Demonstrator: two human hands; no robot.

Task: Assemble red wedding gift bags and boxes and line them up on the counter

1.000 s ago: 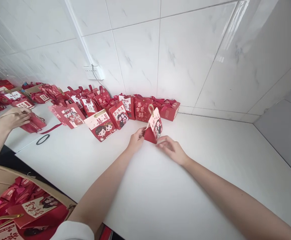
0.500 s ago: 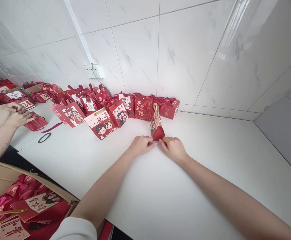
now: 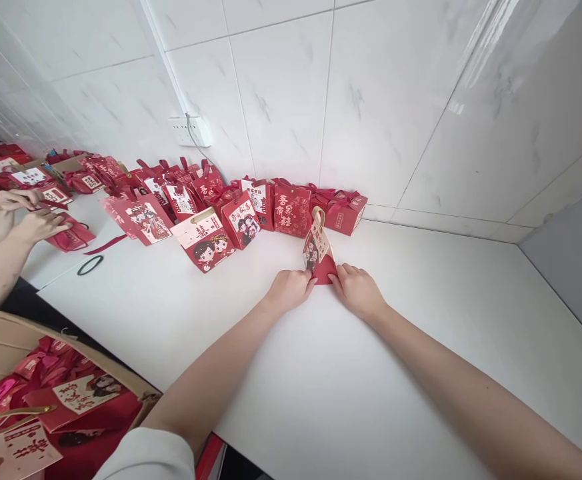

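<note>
A small red gift box with a printed pale front and a looped handle on top stands on the white table. My left hand is closed at its lower left corner, thumb against the edge. At the lower right corner, my right hand grips the box the same way, fingers along its side. The red side panel between my thumbs faces me. Just behind the box stand more red gift boxes, and a box with two cartoon faces is to the left.
Many red gift boxes with ribbons line the tiled wall. An open carton of boxes is at lower left. Another person's hands handle a red box at far left. A black ring lies near a wall socket's side.
The box's red side panel shows wider and lower between my hands. My right hand has shifted slightly right. The whole view has shifted a little; the other person's hands moved slightly.
</note>
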